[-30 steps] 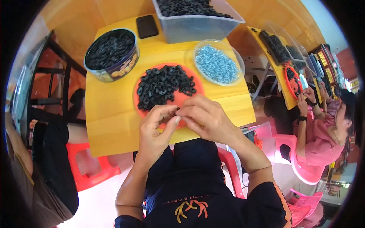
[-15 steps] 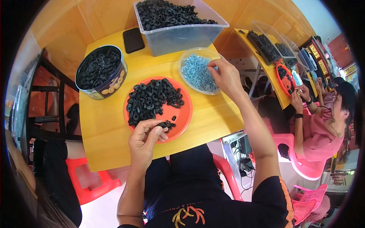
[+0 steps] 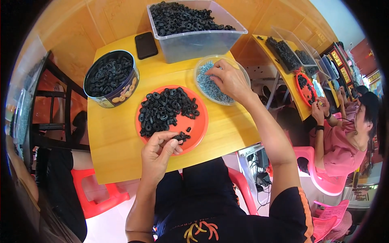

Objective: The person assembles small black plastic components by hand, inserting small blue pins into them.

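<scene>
Fingers (image 3: 214,72) on the right hand (image 3: 233,81) were curled down at the heap of tiny silvery-blue metal bits (image 3: 218,93), thumb and forefinger nearly meeting. Couldn't tell if they'd got hold of a bit yet, since the tips were too small and too hidden. Left hand (image 3: 157,150) was over the near part of the round red-orange plastic plate (image 3: 197,123), thumb and forefinger close together right at a few small black plastic pieces (image 3: 182,136). Might've been pinching one, honestly can't swear to it.

So what changed: a second earlier both hands were together over the plate, fingertips meeting. By half a second ago the right one had gone over to the round clear plastic tub (image 3: 244,69) with the metal bits, and now it had shifted from the tub's right side in toward the middle. Left hand had basically stayed put. My read is that the work had split between two spots, metal bits on one side and black pieces on the other.

Main pile of chunky black plastic rings (image 3: 162,111) filled the plate's far and left side, with a bare patch on the right. Around it on the yellow wooden worktop (image 3: 117,150): a round dark-blue tin (image 3: 130,90) of black parts at left, a black phone (image 3: 146,45) behind, and a big clear plastic bin (image 3: 198,46) heaped with more black parts. Off to the right, a person in a pink top (image 3: 344,148) sat at another table.
</scene>
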Available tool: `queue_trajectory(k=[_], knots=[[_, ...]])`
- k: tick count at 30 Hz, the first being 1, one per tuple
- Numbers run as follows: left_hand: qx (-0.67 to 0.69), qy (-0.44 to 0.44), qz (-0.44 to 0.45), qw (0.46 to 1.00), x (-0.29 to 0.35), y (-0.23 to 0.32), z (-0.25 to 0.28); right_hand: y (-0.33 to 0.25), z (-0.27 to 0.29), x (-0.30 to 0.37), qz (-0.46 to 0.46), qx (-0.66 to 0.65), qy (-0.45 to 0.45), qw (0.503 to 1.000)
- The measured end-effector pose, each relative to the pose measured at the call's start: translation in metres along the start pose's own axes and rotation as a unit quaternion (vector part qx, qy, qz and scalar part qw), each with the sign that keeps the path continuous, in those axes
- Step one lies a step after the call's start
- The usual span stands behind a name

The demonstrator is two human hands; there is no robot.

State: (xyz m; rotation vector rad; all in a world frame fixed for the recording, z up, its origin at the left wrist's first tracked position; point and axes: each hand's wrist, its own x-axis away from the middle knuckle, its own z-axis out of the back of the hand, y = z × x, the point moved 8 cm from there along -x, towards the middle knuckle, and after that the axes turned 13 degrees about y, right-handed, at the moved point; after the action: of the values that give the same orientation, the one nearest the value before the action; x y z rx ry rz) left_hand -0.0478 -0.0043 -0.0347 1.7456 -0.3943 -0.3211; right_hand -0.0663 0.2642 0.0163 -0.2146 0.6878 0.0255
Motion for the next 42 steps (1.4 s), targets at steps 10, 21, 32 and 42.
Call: queue_trajectory(k=[10,21,32,42], knots=[[0.007,-0.01,0.002,1.0,0.0,0.0,0.0,0.0,0.0,0.004,0.007,-0.009,-0.032,0.999],[0.001,0.004,0.024,1.0,0.0,0.002,-0.001,0.026,0.014,0.011,-0.148,-0.128,0.03,0.98],[-0.006,-0.004,0.019,1.0,-0.002,0.0,-0.002,0.008,0.001,0.011,-0.064,0.01,-0.023,0.998],[-0.007,-0.001,0.026,1.0,-0.001,0.001,-0.001,0.021,-0.006,0.013,-0.118,-0.063,-0.051,0.99]])
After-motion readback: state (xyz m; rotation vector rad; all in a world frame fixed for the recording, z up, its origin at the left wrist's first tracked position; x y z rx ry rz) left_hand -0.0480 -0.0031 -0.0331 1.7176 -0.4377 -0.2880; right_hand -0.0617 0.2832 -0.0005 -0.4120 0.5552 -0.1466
